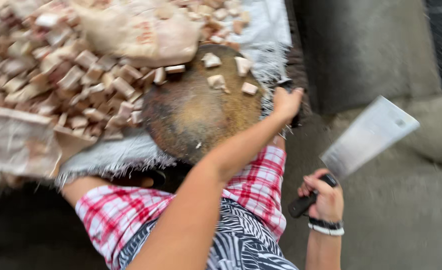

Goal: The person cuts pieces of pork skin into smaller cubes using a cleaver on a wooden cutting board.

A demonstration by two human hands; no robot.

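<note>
While the large heap of pale, roughly cubed chunks [66,75] spreads over the frayed grey woven sheet [116,155] at upper left, with a crumpled beige sack [141,30] lying on top of it, the round brown chopping block [196,110] sits just beside it, its worn top grainy, stained, and darkened toward the rim. A few loose pale cubes [216,80] rest on the block's far side, apart from one another. The grey concrete floor [396,215] to the right looks rough and dusty.

The broad rectangular steel cleaver [368,135] is lifted off to the right, well clear of the block, its flat blade dull and pale. The right hand [323,197] is clenched around the cleaver's black handle, with a dark and white band at the wrist. The left hand [286,102] reaches to the block's right edge; motion blur hides whether its fingers are gripping the rim or something dark there, so I cannot tell.

A sound way to work here, I judge, is to keep the blade away from the outstretched left arm and hold the block steady.
</note>
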